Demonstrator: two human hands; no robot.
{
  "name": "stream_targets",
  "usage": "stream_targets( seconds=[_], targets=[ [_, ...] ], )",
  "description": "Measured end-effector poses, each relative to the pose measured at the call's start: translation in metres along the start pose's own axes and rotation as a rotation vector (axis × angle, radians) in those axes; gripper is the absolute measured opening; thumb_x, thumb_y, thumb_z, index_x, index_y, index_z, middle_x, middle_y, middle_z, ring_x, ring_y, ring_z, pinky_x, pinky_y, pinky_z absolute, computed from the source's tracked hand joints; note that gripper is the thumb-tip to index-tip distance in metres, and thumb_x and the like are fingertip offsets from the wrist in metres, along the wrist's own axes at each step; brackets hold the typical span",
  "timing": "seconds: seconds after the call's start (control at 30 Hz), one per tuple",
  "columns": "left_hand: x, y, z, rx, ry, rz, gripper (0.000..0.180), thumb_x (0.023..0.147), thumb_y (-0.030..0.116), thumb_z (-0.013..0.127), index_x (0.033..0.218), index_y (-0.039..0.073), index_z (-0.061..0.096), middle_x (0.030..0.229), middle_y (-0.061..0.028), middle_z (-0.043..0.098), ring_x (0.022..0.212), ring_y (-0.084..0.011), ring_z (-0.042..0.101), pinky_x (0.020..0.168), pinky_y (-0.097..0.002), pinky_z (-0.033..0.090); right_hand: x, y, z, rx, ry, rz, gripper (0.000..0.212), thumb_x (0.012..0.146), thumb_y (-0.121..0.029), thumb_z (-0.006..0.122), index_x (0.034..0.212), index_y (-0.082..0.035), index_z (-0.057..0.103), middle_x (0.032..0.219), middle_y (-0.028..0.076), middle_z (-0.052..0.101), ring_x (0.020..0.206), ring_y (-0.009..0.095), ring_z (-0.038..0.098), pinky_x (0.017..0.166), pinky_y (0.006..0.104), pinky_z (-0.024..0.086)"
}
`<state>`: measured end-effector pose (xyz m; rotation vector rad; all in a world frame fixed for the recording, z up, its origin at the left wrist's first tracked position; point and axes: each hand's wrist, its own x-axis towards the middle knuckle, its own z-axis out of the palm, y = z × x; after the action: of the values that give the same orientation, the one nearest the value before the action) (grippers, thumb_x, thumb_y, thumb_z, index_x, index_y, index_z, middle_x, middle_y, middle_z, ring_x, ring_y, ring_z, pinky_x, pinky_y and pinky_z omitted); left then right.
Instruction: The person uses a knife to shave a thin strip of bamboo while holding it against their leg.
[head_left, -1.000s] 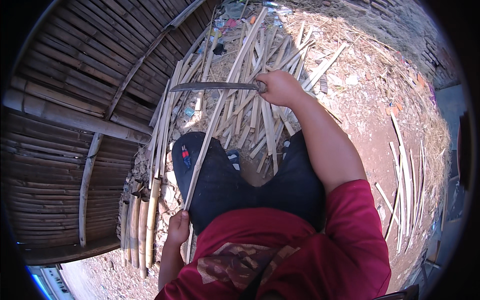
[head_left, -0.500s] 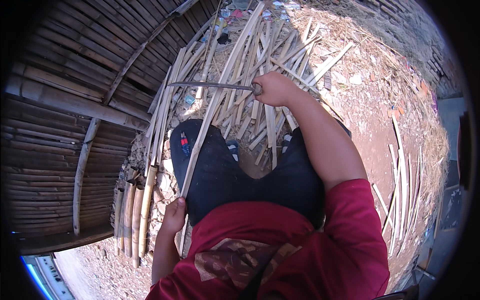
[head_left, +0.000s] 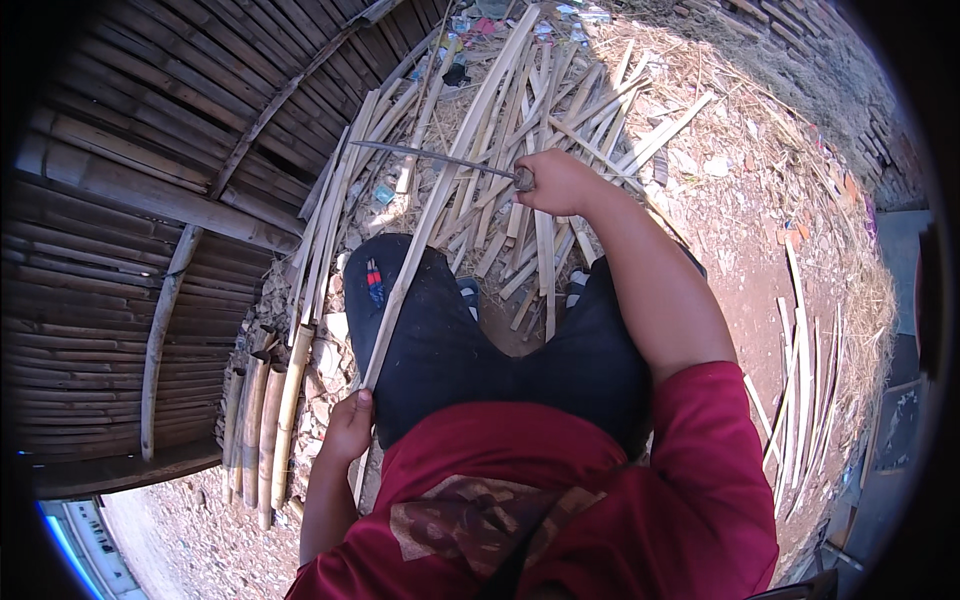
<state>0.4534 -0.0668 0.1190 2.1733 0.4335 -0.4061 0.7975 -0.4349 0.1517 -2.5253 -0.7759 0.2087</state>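
Observation:
My left hand [head_left: 350, 425] is closed around the near end of a long bamboo strip [head_left: 408, 275]. The strip slants across my left thigh and reaches far forward over the pile. In my right hand [head_left: 555, 182] is the handle of a long-bladed knife [head_left: 440, 157], gripped in a fist. Its thin blade points left and lies across the strip as I see it; whether it touches the bamboo I cannot tell. Beneath and ahead of the knife lies a loose pile of split bamboo strips [head_left: 545, 230]. My fingers on the left are partly hidden by the strip.
A slatted bamboo wall [head_left: 130, 270] rises on the left. Several bamboo poles [head_left: 285, 430] stand beside it. More thin strips [head_left: 795, 370] lie on the ground to the right. A brick wall [head_left: 840, 90] stands at the far right, and litter [head_left: 480, 28] is scattered beyond the pile.
The knife's tip has tilted up and away, and my right hand has shifted slightly right. My left hand keeps its grip on the strip.

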Motion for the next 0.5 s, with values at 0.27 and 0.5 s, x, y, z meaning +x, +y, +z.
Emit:
stream_targets(
  seconds=[0.27, 0.5],
  targets=[
    [0.001, 0.002, 0.002, 0.081, 0.053, 0.112, 0.056, 0.109, 0.044, 0.038, 0.078, 0.001, 0.053, 0.064, -0.0063, 0.048, 0.063, -0.0162, 0.046, 0.061, -0.0359, 0.041, -0.018, -0.058, -0.007, -0.193, -0.169, -0.255, 0.036, 0.078, -0.03, 0.076, 0.103, -0.005, 0.069, 0.09, 0.019, 0.071, 0.091, 0.041, 0.068, 0.08, 0.0492, 0.054],
    [0.005, -0.015, 0.001, -0.053, -0.003, 0.01, 0.057, 0.109, 0.047, 0.039, 0.076, 0.002, 0.051, 0.065, -0.002, 0.048, 0.062, -0.0128, 0.044, 0.059, -0.0332, 0.039, 0.008, 0.002, 0.002, 0.042, 0.008, -0.057, 0.031, 0.079, -0.029, 0.076, 0.098, -0.004, 0.07, 0.088, 0.02, 0.071, 0.087, 0.04, 0.068, 0.078, 0.0461, 0.053]
  ],
)
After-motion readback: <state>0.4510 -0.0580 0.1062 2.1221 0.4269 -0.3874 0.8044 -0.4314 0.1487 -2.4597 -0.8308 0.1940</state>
